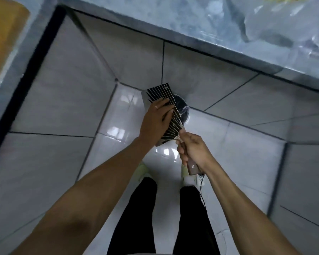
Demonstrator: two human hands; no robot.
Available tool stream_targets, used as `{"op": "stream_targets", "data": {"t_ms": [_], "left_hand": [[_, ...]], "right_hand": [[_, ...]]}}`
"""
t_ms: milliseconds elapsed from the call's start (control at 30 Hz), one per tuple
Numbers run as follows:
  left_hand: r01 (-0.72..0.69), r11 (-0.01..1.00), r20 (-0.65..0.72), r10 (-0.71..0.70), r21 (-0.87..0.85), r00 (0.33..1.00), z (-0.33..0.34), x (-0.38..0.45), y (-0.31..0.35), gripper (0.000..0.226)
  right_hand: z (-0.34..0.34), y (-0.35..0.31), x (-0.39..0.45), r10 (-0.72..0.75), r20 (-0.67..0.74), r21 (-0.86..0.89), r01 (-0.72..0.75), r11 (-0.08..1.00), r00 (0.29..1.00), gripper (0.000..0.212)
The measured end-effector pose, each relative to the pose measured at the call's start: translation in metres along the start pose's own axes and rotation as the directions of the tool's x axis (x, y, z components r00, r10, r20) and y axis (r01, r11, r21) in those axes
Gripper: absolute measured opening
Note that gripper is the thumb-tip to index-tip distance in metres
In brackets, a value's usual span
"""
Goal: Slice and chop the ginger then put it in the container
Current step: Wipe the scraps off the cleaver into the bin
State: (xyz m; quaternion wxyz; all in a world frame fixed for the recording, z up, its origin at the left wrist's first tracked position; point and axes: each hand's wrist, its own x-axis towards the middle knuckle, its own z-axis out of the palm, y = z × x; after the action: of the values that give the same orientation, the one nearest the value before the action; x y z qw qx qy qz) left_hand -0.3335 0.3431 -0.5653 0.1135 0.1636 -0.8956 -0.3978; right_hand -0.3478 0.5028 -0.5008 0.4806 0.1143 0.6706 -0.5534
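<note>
I hold a cleaver with a dark, striped blade [160,92] out over the tiled floor. My right hand [193,150] grips its brown wooden handle [191,167]. My left hand [156,120] lies flat against the side of the blade, fingers straight and pressing on the metal. Right under the blade stands a dark round bin [181,105] with a shiny liner, half hidden by the cleaver. No ginger and no container are in view.
A grey counter [173,28] runs along the top and down the left side. A wooden cutting board [2,39] lies on it at top left, and a clear plastic bag [284,24] at top right. My legs and feet stand on glossy white tiles below.
</note>
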Motion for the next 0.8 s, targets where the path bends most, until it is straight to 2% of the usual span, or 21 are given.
{"op": "stream_targets", "data": {"t_ms": [333,467,600,733,800], "left_hand": [[-0.052,0.998,0.053,0.051,0.019,0.997,0.169,0.051,-0.066,0.020],[-0.034,0.999,0.077,0.031,0.038,0.997,0.213,0.068,-0.110,0.022],[-0.089,0.990,0.118,0.076,0.111,0.990,0.242,0.081,-0.161,0.025],[0.041,0.930,0.248,-0.139,0.365,0.959,0.245,0.089,-0.202,0.028],[0.131,0.939,0.213,-0.206,0.319,0.955,0.239,0.088,-0.209,0.021]], "right_hand": [[-0.096,0.055,0.136,0.022,-0.079,0.002,-0.022,1.000,0.997,0.032],[-0.109,0.077,0.189,-0.001,-0.093,-0.049,-0.004,0.999,0.996,0.034],[-0.116,0.096,0.231,-0.017,-0.109,-0.119,0.004,0.993,0.994,0.041],[-0.122,0.109,0.256,-0.018,-0.143,-0.212,-0.013,0.977,0.990,0.044],[-0.122,0.112,0.262,-0.002,-0.156,-0.234,-0.035,0.972,0.988,0.042]]}}
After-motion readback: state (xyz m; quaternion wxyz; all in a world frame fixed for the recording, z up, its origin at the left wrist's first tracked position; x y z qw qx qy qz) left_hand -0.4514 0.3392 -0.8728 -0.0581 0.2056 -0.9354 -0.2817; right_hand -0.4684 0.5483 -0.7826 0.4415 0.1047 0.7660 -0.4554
